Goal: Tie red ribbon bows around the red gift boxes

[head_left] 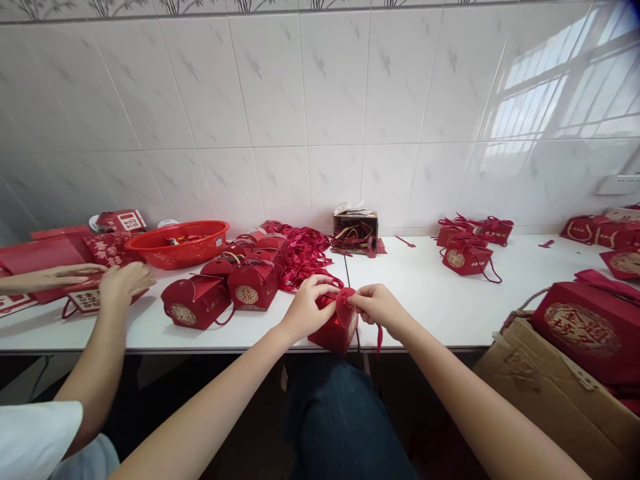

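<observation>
A small red gift box (pixel 334 335) stands at the table's front edge, its rounded top flap (pixel 345 303) raised. My left hand (pixel 311 308) grips the box from the left, fingers bent over its top. On the other side, my right hand (pixel 379 308) pinches a red ribbon at the flap, and a ribbon end (pixel 379 339) hangs below the fingers. The exact fingertip contact is partly hidden. Just behind my left hand lies a heap of red ribbons (pixel 305 253). Several closed red boxes (pixel 251 287) stand to the left.
A co-worker's hands (pixel 123 283) handle another red box at the left. Behind stands a red plastic basin (pixel 183 250). A small open carton (pixel 356 232) with ribbons is by the wall. Ribbon-tied boxes (pixel 466 257) and a cardboard carton (pixel 555 380) are to the right.
</observation>
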The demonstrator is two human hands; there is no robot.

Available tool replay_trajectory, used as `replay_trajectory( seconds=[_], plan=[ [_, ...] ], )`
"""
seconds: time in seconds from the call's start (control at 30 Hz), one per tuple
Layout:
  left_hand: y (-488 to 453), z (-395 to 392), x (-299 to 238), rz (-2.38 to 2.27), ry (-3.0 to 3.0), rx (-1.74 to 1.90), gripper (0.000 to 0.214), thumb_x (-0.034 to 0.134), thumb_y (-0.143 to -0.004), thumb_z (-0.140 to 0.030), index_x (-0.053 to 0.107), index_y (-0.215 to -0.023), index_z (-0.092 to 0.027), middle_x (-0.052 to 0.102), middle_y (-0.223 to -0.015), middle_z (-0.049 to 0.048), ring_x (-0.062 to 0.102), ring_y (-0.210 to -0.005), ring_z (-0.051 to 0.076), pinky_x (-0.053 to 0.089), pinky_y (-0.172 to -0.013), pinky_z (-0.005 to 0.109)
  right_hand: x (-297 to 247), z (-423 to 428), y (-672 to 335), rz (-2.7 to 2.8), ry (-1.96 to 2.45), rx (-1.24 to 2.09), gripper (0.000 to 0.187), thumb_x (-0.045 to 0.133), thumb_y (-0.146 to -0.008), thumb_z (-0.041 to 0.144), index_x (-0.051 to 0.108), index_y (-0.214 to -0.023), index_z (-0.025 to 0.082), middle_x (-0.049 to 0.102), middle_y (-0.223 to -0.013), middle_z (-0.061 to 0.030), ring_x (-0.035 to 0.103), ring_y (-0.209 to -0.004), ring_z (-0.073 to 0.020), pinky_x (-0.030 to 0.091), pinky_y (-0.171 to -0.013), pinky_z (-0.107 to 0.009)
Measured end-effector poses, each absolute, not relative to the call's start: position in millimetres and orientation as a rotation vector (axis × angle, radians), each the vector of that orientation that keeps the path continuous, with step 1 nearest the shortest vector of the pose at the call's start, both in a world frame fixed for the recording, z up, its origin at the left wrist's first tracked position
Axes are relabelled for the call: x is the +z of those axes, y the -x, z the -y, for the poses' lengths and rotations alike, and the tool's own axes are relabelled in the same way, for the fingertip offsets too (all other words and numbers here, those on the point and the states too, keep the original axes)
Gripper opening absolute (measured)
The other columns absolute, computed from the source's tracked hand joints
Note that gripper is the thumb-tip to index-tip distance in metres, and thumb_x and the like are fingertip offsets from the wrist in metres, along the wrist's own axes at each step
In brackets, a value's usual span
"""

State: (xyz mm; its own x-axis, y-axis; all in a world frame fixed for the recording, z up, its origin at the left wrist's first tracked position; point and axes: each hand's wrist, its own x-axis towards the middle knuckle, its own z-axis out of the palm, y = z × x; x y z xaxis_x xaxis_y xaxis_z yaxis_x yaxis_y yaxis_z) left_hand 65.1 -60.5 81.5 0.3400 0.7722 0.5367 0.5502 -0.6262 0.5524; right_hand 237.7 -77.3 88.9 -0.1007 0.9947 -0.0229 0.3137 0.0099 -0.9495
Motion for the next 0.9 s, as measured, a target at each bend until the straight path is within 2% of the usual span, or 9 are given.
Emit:
replay_trajectory(
  seconds=[0.1, 0.2, 0.3, 0.4, 0.53, 0.6, 0.73, 0.8, 0.9],
  plan=[
    [-68, 61, 78, -1.220, -2.395, 1.238, 0.012, 0.061, -0.078, -0.024, 0.072, -0.080, -0.022, 0.061, -0.108, 0.0077, 0.054, -0.108, 0.025, 0.042, -0.098, 0.045, 88, 74, -237, 1.543, 1.392, 1.151, 0.016, 0.053, -0.071, 0.025, 0.051, -0.057, 0.016, 0.044, -0.042, 0.0029, 0.040, -0.039, -0.0075, 0.029, -0.040, -0.021],
    [-70, 60, 77, -1.224, -2.324, 1.353, 0.011, 0.060, -0.077, -0.019, 0.070, -0.074, -0.020, 0.063, -0.099, 0.0070, 0.059, -0.097, 0.021, 0.049, -0.089, 0.040, 86, 71, -239, 1.562, 1.421, 1.123, 0.017, 0.055, -0.072, 0.029, 0.052, -0.061, 0.017, 0.052, -0.051, 0.0000, 0.047, -0.046, -0.0104, 0.035, -0.045, -0.022],
    [-71, 61, 83, -1.212, -2.100, 1.544, 0.009, 0.060, -0.077, -0.021, 0.068, -0.076, -0.018, 0.062, -0.093, 0.0066, 0.062, -0.090, 0.019, 0.056, -0.071, 0.030, 86, 69, -243, 1.578, 1.430, 0.800, 0.023, 0.063, -0.070, 0.038, 0.061, -0.078, 0.017, 0.064, -0.085, -0.0075, 0.059, -0.078, -0.0176, 0.046, -0.069, -0.029],
    [-72, 65, 95, -1.120, -1.978, 1.728, 0.014, 0.061, -0.078, -0.028, 0.069, -0.083, -0.018, 0.059, -0.096, 0.0061, 0.062, -0.090, 0.017, 0.056, -0.064, 0.024, 93, 70, -241, 1.611, 1.275, 0.638, 0.039, 0.066, -0.070, 0.043, 0.064, -0.100, 0.019, 0.061, -0.113, -0.0101, 0.055, -0.106, -0.0224, 0.042, -0.091, -0.036],
    [-70, 73, 111, -1.018, -2.045, 1.748, 0.017, 0.061, -0.080, -0.030, 0.071, -0.088, -0.020, 0.058, -0.100, 0.0052, 0.061, -0.092, 0.016, 0.056, -0.071, 0.024, 109, 77, -234, 1.624, 0.891, 1.147, 0.035, 0.064, -0.073, 0.047, 0.067, -0.089, 0.016, 0.068, -0.092, -0.0063, 0.062, -0.085, -0.0184, 0.047, -0.078, -0.032],
    [-64, 73, 110, -1.044, -2.088, 1.625, 0.020, 0.061, -0.080, -0.032, 0.071, -0.093, -0.022, 0.060, -0.103, 0.0057, 0.060, -0.096, 0.017, 0.055, -0.075, 0.025, 120, 86, -235, 1.563, 0.770, 1.225, 0.033, 0.065, -0.074, 0.047, 0.066, -0.080, 0.015, 0.067, -0.081, -0.0039, 0.061, -0.075, -0.0150, 0.047, -0.072, -0.029],
    [-47, 66, 93, -1.226, -2.187, 1.307, 0.022, 0.065, -0.075, -0.032, 0.072, -0.095, -0.025, 0.066, -0.104, 0.0051, 0.060, -0.100, 0.020, 0.050, -0.088, 0.032, 148, 121, -250, 1.420, 0.633, 0.955, 0.023, 0.061, -0.081, 0.041, 0.066, -0.080, 0.018, 0.066, -0.080, -0.0018, 0.061, -0.078, -0.0129, 0.048, -0.078, -0.028],
    [-41, 63, 84, -1.308, -2.085, 1.237, 0.023, 0.064, -0.075, -0.034, 0.073, -0.094, -0.024, 0.069, -0.099, 0.0051, 0.063, -0.092, 0.021, 0.051, -0.084, 0.033, 162, 140, -257, 1.358, 0.528, 0.826, 0.021, 0.054, -0.086, 0.040, 0.064, -0.084, 0.022, 0.064, -0.079, -0.0005, 0.061, -0.075, -0.0119, 0.049, -0.076, -0.029],
    [-40, 61, 80, -1.300, -1.766, 1.249, 0.030, 0.064, -0.074, -0.039, 0.072, -0.098, -0.021, 0.072, -0.095, 0.0065, 0.065, -0.082, 0.019, 0.053, -0.072, 0.030, 173, 147, -256, 1.327, 0.538, 0.724, 0.024, 0.045, -0.090, 0.041, 0.060, -0.085, 0.023, 0.059, -0.070, 0.0008, 0.056, -0.060, -0.0104, 0.046, -0.061, -0.025]
  ],
)
